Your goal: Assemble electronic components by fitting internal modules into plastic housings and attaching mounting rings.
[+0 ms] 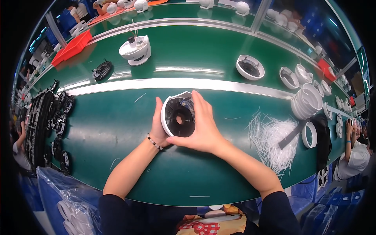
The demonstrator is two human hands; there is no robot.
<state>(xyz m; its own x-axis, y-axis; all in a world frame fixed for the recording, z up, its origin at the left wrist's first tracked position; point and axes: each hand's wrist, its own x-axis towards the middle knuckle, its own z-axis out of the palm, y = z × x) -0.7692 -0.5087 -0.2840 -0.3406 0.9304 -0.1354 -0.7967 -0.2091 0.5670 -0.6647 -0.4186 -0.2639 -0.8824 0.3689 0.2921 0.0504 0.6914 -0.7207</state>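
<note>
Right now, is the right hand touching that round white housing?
Touching. The head view shows the right hand lying over the round white housing, fingers across its rim.

housing (167,113): white glossy plastic | insert (179,117): black matt plastic | belt (117,129): smooth green

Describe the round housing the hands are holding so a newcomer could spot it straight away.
Start at the green workbench and find its near strip, below the pale rail. At its middle, the left hand and right hand cup a round white housing with a black insert and a centre hole. Unlike the other white shells further along the bench, it alone is held.
</note>
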